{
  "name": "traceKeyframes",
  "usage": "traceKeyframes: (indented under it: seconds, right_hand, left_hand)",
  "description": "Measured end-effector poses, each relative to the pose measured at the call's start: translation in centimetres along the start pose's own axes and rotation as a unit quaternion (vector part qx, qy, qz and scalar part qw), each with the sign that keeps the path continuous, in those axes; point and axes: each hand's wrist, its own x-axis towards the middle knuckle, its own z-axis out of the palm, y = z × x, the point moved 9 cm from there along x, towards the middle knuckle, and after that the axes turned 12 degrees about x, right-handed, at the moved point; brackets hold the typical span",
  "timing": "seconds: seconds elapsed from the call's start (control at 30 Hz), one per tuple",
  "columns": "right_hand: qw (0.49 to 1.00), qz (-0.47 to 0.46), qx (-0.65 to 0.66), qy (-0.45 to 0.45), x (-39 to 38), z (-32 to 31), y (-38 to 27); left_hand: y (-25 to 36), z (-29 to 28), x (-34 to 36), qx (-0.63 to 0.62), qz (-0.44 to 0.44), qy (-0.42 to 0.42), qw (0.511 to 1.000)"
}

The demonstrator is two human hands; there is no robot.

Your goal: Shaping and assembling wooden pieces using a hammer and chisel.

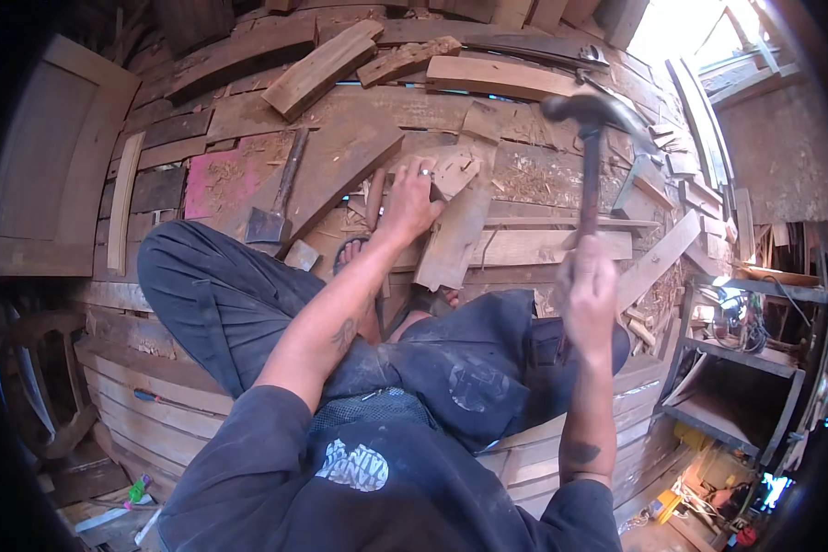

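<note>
Right hand (587, 281): grip closed round raised hammer (590, 179). Left hand (408, 202) at wood piece (458, 239); can't tell its grip's opening or hold.

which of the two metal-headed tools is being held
The claw hammer, gripped in the right hand; the broad-headed tool lies unheld, well to its left.

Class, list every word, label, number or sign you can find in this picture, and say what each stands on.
White block lettering on the dark T-shirt: wording not copied out here.
Pale patch on the dark trousers: too faded to read.
Claw hammer: motion-blurred, no marking readable.
</note>
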Motion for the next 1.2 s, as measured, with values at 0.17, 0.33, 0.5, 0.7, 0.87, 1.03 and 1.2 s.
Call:
traceKeyframes:
  seconds: [0.17, 0.33, 0.5, 0.7, 0.87, 1.03, 1.2]
  right_hand:
    - [0.997, -0.034, 0.068, 0.015, 0.5, 0.8, -2.0]
    - [0.987, -0.032, -0.143, -0.067, 1.4, 1.1, 6.1]
    - [0.983, 0.06, -0.157, -0.076, 1.2, 0.7, 3.8]
    - [0.978, -0.208, 0.025, -0.004, 0.9, 0.7, -12.5]
    - [0.93, -0.339, 0.133, -0.045, 1.2, 1.2, -12.4]
    - [0.97, 0.16, -0.153, -0.098, 0.9, 1.0, 7.8]
    - [0.986, 0.162, -0.023, -0.026, 1.1, -3.1, 2.7]
  left_hand:
    - [0.3, -0.4, -0.1, -0.013, -0.007, -0.008, 1.0]
    - [0.6, 0.1, 0.0, -0.065, -0.005, -0.005, 0.998]
    - [0.3, 1.0, -0.6, -0.066, -0.006, -0.003, 0.998]
    - [0.3, 1.1, -0.9, -0.074, -0.006, 0.024, 0.997]
    - [0.6, 0.8, -0.7, -0.091, -0.015, 0.012, 0.996]
    - [1.2, 1.2, -1.4, -0.063, 0.028, 0.033, 0.997]
    - [0.6, 0.9, -2.0, -0.066, 0.025, 0.037, 0.997]
